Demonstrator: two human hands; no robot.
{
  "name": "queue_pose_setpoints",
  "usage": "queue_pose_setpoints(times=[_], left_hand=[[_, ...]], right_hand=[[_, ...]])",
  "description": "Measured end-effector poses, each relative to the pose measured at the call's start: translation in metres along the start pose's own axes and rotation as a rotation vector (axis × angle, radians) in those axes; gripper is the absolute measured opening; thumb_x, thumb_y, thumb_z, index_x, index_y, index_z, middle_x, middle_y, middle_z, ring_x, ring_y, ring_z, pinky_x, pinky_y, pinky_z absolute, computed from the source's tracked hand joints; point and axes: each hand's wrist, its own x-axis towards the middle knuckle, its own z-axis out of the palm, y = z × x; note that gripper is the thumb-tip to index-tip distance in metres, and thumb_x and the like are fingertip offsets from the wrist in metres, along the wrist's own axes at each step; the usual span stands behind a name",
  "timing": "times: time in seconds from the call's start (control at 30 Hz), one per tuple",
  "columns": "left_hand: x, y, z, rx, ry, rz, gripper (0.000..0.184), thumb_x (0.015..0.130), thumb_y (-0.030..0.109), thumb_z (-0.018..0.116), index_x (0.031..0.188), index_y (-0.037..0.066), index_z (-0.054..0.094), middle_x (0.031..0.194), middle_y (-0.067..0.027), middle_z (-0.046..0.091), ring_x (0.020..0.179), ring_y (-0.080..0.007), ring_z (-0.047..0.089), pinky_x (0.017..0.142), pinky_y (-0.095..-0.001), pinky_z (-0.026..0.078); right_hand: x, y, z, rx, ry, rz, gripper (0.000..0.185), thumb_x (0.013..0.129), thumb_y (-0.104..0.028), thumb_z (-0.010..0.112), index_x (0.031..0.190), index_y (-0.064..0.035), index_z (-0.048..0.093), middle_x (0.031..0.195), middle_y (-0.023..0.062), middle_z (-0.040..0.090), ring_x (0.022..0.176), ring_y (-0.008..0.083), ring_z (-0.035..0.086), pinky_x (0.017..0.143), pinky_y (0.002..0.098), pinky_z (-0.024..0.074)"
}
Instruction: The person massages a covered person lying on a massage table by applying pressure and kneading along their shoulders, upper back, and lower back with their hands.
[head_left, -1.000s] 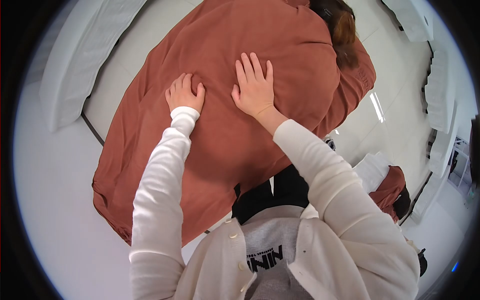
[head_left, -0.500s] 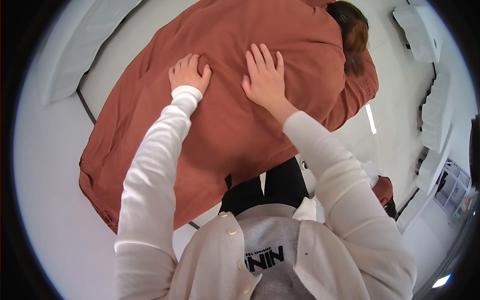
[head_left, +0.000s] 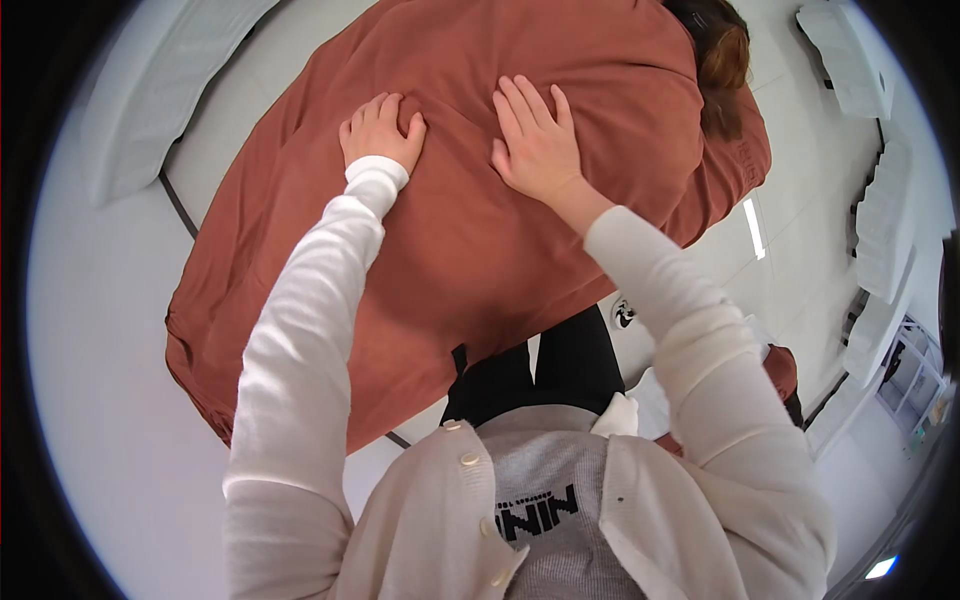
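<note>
A person in a loose reddish-brown garment (head_left: pixel 480 240) is bent forward in front of me, with the back facing up and the hair (head_left: pixel 722 60) at the upper right. My left hand (head_left: pixel 382 135) lies on the back of the garment, fingers a little apart and slightly curved. To its right, my right hand (head_left: pixel 538 140) rests on the same cloth with its fingers stretched out. Neither hand holds anything. Folds run through the fabric around both hands. The person's face is hidden.
White covered furniture (head_left: pixel 150 90) stands at the upper left, and more white-covered pieces (head_left: pixel 885 225) line the right side. Another person in reddish-brown (head_left: pixel 780 372) is partly visible behind my right sleeve. A shoe (head_left: pixel 622 312) shows on the pale tiled floor (head_left: pixel 790 290).
Both hands have shifted slightly upward in view, still on the garment. The view has moved, and the person's hair appears farther right. The other person is more covered by my right sleeve.
</note>
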Motion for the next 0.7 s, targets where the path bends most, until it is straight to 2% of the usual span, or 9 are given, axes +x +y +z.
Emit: queue_pose_setpoints(times=[0.13, 0.27, 0.33, 0.5, 0.57, 0.7], left_hand=[[-0.007, 0.002, 0.001, -0.012, 0.006, 0.018, 0.044, 0.088, 0.040, 0.057, 0.121, 0.012, 0.060, 0.130, -0.0051, 0.059, 0.123, -0.0231, 0.051, 0.106, -0.0444, 0.033], [-0.005, 0.002, 0.000, 0.051, -0.038, -0.009, 0.047, 0.090, 0.043, 0.054, 0.128, 0.015, 0.057, 0.136, -0.0036, 0.055, 0.127, -0.0239, 0.048, 0.107, -0.0453, 0.032], [-0.002, 0.000, 0.001, 0.066, -0.052, -0.009, 0.047, 0.090, 0.042, 0.054, 0.128, 0.015, 0.057, 0.136, -0.0039, 0.055, 0.127, -0.0244, 0.048, 0.107, -0.0454, 0.032], [0.001, 0.002, 0.000, 0.094, -0.065, 0.016, 0.048, 0.090, 0.042, 0.055, 0.128, 0.014, 0.056, 0.136, -0.0047, 0.055, 0.127, -0.0251, 0.048, 0.106, -0.0455, 0.033], [-0.003, 0.005, -0.002, 0.060, -0.048, 0.026, 0.048, 0.089, 0.041, 0.055, 0.128, 0.014, 0.057, 0.136, -0.0049, 0.055, 0.126, -0.0252, 0.048, 0.106, -0.0453, 0.034], [-0.009, 0.006, 0.001, 0.046, 0.005, 0.046, 0.046, 0.088, 0.040, 0.056, 0.124, 0.012, 0.058, 0.133, -0.0054, 0.056, 0.124, -0.0258, 0.049, 0.105, -0.0471, 0.033]], right_hand=[[-0.008, 0.020, -0.015, 0.078, -0.042, -0.126, 0.052, 0.077, -0.023, 0.064, 0.126, -0.0080, 0.057, 0.140, 0.0106, 0.050, 0.134, 0.0265, 0.042, 0.109, 0.0551, 0.0287], [0.004, 0.012, -0.003, 0.054, -0.011, -0.108, 0.049, 0.077, -0.025, 0.065, 0.124, -0.0104, 0.059, 0.140, 0.0100, 0.050, 0.133, 0.0261, 0.042, 0.110, 0.0551, 0.0288], [0.012, -0.001, 0.007, 0.030, 0.040, 0.014, 0.046, 0.078, -0.026, 0.064, 0.122, -0.0112, 0.061, 0.141, 0.0096, 0.049, 0.133, 0.0256, 0.042, 0.110, 0.0552, 0.0279], [-0.006, -0.002, -0.001, -0.007, 0.009, 0.017, 0.047, 0.077, -0.027, 0.065, 0.122, -0.0106, 0.061, 0.142, 0.0096, 0.048, 0.136, 0.0247, 0.040, 0.112, 0.0539, 0.0256], [-0.019, 0.013, -0.009, 0.059, -0.026, -0.087, 0.047, 0.077, -0.026, 0.065, 0.122, -0.0106, 0.061, 0.142, 0.0093, 0.048, 0.137, 0.0242, 0.039, 0.113, 0.0520, 0.0260], [-0.009, 0.027, -0.011, 0.078, -0.010, -0.146, 0.045, 0.076, -0.023, 0.066, 0.119, -0.0102, 0.062, 0.140, 0.0089, 0.050, 0.135, 0.0253, 0.041, 0.111, 0.0513, 0.0287]])
